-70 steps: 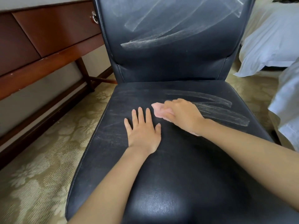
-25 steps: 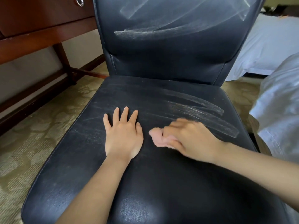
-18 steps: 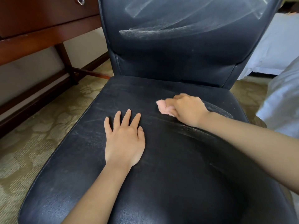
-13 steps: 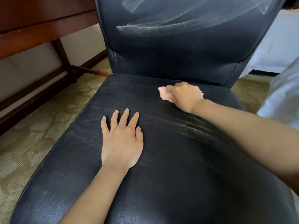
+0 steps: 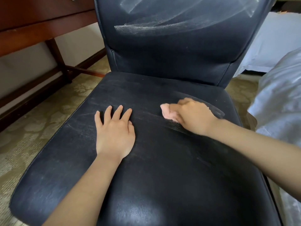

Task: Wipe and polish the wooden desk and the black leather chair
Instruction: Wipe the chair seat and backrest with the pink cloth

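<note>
Room: patterned beige carpet (image 5: 32, 128) covers the floor, and I look down on it from the head camera.
Desk: the wooden desk (image 5: 40, 25) fills the upper left of my view, its leg and lower rail just left of the chair. I see only its front and underside, so I cannot tell whether its top has been wiped.
Chair: the black leather chair (image 5: 146, 185) takes the middle, with the seat toward me and the backrest (image 5: 171, 62) upright behind it.
Left hand: the left hand (image 5: 114, 132) lies flat on the seat, left of its middle. The fingers are straight and spread and hold nothing; I read it as a brace.
Cloth: a small pink cloth (image 5: 167, 112) is pressed to the leather toward the seat's back right corner, poking out at the fingertips.
Right hand: the right hand (image 5: 195, 116) has its fingers curled over the cloth, gripping it. It is a little blurred, and bare leather separates it from the left hand.
Bedding: white bedding (image 5: 280, 103) runs down the right edge of my view.
Progress: pale streaks (image 5: 162, 25) cross the top of the backrest, a short smear (image 5: 215, 110) sits just right of the right hand, and faint scuffs line the seat's left edge. The seat's front edge looks dark and glossy. I judge the seat partly wiped, with its back right corner, its left edge and the whole backrest left to do.
</note>
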A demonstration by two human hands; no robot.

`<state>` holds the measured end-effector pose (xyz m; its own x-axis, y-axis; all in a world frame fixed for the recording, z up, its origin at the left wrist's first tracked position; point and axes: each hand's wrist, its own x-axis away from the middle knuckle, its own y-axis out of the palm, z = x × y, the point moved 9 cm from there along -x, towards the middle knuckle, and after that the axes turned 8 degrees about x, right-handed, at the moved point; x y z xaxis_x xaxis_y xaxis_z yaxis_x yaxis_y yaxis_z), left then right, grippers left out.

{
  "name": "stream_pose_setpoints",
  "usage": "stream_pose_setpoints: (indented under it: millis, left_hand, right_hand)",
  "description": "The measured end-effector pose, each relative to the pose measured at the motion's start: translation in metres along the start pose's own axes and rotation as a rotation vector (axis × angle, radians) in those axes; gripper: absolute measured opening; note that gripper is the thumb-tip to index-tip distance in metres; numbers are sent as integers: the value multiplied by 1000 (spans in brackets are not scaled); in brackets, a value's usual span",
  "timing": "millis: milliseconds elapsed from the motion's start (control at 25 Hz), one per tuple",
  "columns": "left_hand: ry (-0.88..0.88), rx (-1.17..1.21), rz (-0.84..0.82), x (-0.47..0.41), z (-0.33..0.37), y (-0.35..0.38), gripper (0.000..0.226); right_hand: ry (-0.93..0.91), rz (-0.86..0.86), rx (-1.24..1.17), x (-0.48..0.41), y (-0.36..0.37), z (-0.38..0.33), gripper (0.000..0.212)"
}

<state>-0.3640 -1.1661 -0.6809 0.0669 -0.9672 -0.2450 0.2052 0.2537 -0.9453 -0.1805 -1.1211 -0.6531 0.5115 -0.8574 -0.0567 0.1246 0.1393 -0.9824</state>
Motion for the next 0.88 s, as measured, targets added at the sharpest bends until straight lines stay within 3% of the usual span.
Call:
stream_pose_setpoints:
  millis: [200, 360, 640, 880]
  left_hand:
    - [22, 10, 7, -2, -1, -2, 49]
    - [46, 10, -2, -2, 2, -2, 50]
    - [38, 17, 6, -1, 3, -1, 51]
    - [36, 35, 43, -2, 3, -3, 56]
  right_hand:
    - [-219, 128, -66, 82, -20, -41, 13]
    - [-274, 134, -27, 99, -21, -48, 29]
    - [-234, -104, 136, 14, -12, -37, 14]
    - [-212, -121, 200, -50, -3, -37, 19]
